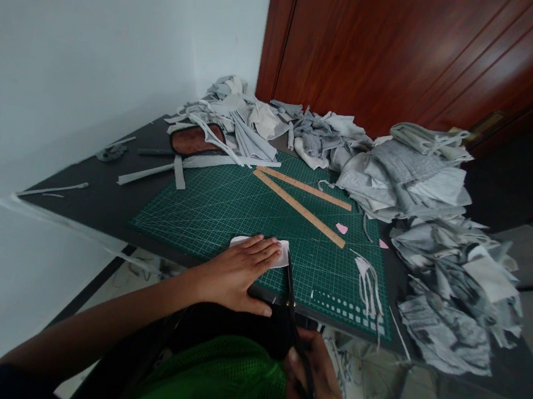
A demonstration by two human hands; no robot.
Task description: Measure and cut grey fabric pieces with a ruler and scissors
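My left hand (239, 276) lies flat over a small white piece (281, 259), fabric or paper, at the front edge of a green cutting mat (194, 211). The fingers are stretched out, the thumb apart, and they cover most of the piece. In my right hand (313, 382), below the table edge, are black scissors (291, 301) with their handles in my fingers. The blades point away from me, their tips at the right end of the white piece. Whether the blades touch it I cannot tell.
Two wooden rulers (300, 206) lie on the mat. Thin white strips (368, 286) and pink scraps (341, 228) are on its right. Grey fabric heaps (402, 174) line the back and right. A brown, dark-edged pad (198, 140) sits at back left, near a wall (95, 31).
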